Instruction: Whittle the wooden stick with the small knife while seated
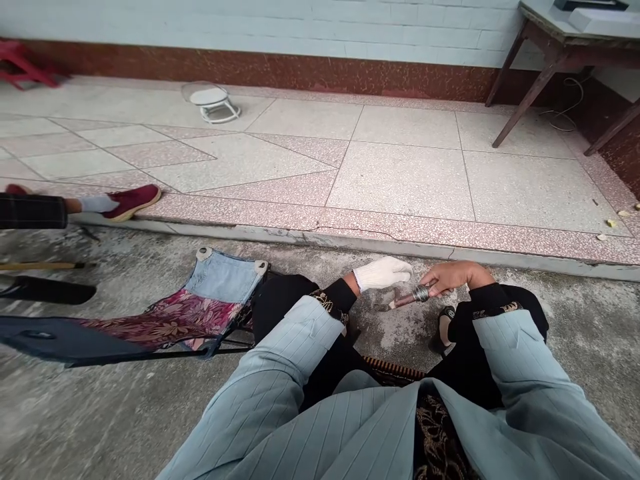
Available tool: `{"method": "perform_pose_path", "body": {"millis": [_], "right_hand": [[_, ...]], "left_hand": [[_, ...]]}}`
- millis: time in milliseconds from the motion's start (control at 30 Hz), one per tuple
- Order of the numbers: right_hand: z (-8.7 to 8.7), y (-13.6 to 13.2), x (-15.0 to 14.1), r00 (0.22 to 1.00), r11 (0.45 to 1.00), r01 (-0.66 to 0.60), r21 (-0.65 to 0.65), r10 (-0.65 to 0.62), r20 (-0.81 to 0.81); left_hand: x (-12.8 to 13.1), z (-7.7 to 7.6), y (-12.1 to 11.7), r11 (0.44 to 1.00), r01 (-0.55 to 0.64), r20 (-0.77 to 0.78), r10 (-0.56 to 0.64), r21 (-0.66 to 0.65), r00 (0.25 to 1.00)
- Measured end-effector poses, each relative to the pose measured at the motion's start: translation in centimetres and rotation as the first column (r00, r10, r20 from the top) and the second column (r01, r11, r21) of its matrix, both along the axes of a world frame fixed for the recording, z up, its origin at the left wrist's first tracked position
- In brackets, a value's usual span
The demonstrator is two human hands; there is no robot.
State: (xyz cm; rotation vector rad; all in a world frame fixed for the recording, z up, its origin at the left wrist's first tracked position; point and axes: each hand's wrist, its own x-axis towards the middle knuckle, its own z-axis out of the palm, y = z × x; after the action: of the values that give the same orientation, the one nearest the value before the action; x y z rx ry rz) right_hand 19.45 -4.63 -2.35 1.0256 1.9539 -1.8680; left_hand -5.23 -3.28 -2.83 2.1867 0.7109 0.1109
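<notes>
My left hand (384, 273) wears a white knitted glove and hovers between my knees. Its fingers stretch to the right, slightly bent and close together; nothing shows in them, though the palm side is hidden. Bare, my right hand (456, 276) closes around the end of a wooden-handled tool (406, 300). Silvery wire is wound around the handle near my fingers. The tool points left, below the gloved fingertips, and ends in what looks like a short flat metal blade. Motion blur hides the exact kind of tool.
On my left stands a low folding chair (165, 313) of denim and floral cloth. Beyond it are a person's red shoe (133, 202) and a dark long blade (50, 291). A tiled step edge (300, 235) runs ahead, with a white stool (213, 100) and wooden table (545, 33).
</notes>
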Motion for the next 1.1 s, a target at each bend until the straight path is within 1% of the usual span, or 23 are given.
{"method": "perform_pose_path", "body": {"millis": [33,67,133,167,233,300,367,433,500,533,567,600,633,700,733,767,800,833,867,933,1000,1067,1100], "right_hand": [[0.4,-0.1,0.2,0.996,0.999,-0.006,-0.036,0.003,-0.091],[0.8,-0.2,0.4,0.984,0.998,0.036,-0.047,-0.043,-0.174],[1.6,-0.5,0.8,0.92,0.971,0.234,-0.043,-0.236,-0.313],[1.9,-0.6,0.8,0.855,0.931,0.362,-0.05,-0.353,-0.38],[2.2,-0.8,0.6,0.673,0.804,0.585,-0.106,-0.554,-0.49],[2.1,-0.7,0.1,0.519,0.682,0.711,-0.173,-0.674,-0.526],[1.6,-0.5,-0.3,0.454,0.588,0.792,-0.165,-0.747,-0.486],[0.9,0.0,-0.5,0.468,0.533,0.844,-0.058,-0.786,-0.404],[0.1,0.5,-0.3,0.54,0.534,0.839,0.109,-0.788,-0.296],[-0.3,0.7,-0.2,0.598,0.564,0.801,0.199,-0.769,-0.226],[-0.5,0.8,0.0,0.665,0.615,0.738,0.277,-0.733,-0.143],[-0.7,0.8,0.1,0.742,0.691,0.645,0.327,-0.669,-0.05],[-0.8,0.7,0.2,0.819,0.781,0.529,0.332,-0.572,0.042],[-0.5,0.3,0.3,0.949,0.946,0.252,0.205,-0.283,0.141],[-0.1,0.1,0.3,0.984,0.986,0.125,0.11,-0.138,0.113],[0.3,-0.2,0.2,0.999,0.999,0.027,0.024,-0.028,0.038],[0.9,-0.4,0.2,0.998,0.999,-0.021,-0.035,0.019,-0.067],[1.4,-0.7,0.3,0.985,0.997,-0.018,-0.072,0.005,-0.173],[1.9,-0.8,0.4,0.962,0.995,0.042,-0.092,-0.065,-0.264],[2.5,-1.0,0.6,0.869,0.954,0.279,-0.114,-0.301,-0.393],[2.6,-1.0,0.7,0.698,0.828,0.542,-0.142,-0.538,-0.473],[2.1,-0.7,0.6,0.528,0.68,0.71,-0.184,-0.687,-0.499],[1.7,-0.5,0.4,0.473,0.619,0.761,-0.192,-0.733,-0.489]], "left_hand": [[-0.1,0.0,0.1,0.998,-0.03,0.031,0.032,-0.061,0.999],[-0.1,0.0,0.1,0.989,-0.069,0.058,0.077,-0.129,0.995],[0.0,0.0,0.0,0.956,-0.164,0.084,0.189,-0.242,0.978],[0.1,-0.1,-0.1,0.938,-0.211,0.083,0.242,-0.274,0.967],[0.4,-0.2,-0.4,0.919,-0.261,0.069,0.293,-0.294,0.954],[0.8,-0.3,-0.8,0.94,-0.213,0.071,0.24,-0.266,0.968],[1.1,-0.3,-1.2,0.966,-0.152,0.074,0.171,-0.211,0.982],[1.2,-0.2,-1.3,0.985,-0.12,0.057,0.128,-0.124,0.99],[1.2,-0.2,-1.1,0.995,-0.097,-0.004,0.097,-0.009,0.995],[1.1,-0.3,-1.0,0.996,-0.067,-0.047,0.069,0.054,0.996],[1.0,-0.3,-0.9,0.994,-0.025,-0.096,0.036,0.111,0.995],[0.9,-0.3,-0.8,0.988,0.018,-0.139,0.004,0.154,0.99],[0.8,-0.3,-0.6,0.981,0.053,-0.167,-0.022,0.185,0.986],[0.5,-0.3,-0.4,0.976,0.085,-0.16,-0.053,0.199,0.986],[0.4,-0.3,-0.3,0.98,0.081,-0.127,-0.059,0.18,0.99],[0.2,-0.2,-0.2,0.988,0.067,-0.081,-0.056,0.141,0.995],[0.1,-0.2,-0.2,0.995,0.045,-0.033,-0.042,0.085,0.999],[0.0,-0.1,-0.1,1.0,0.012,0.011,-0.012,0.018,1.0],[0.0,0.0,-0.1,0.998,-0.039,0.05,0.042,-0.053,0.998],[0.0,0.1,-0.1,0.973,-0.153,0.093,0.171,-0.173,0.981],[0.1,0.1,-0.2,0.949,-0.215,0.107,0.244,-0.232,0.964],[0.4,0.2,-0.4,0.953,-0.19,0.107,0.22,-0.237,0.97],[0.5,0.3,-0.6,0.963,-0.153,0.111,0.181,-0.223,0.977]]}}
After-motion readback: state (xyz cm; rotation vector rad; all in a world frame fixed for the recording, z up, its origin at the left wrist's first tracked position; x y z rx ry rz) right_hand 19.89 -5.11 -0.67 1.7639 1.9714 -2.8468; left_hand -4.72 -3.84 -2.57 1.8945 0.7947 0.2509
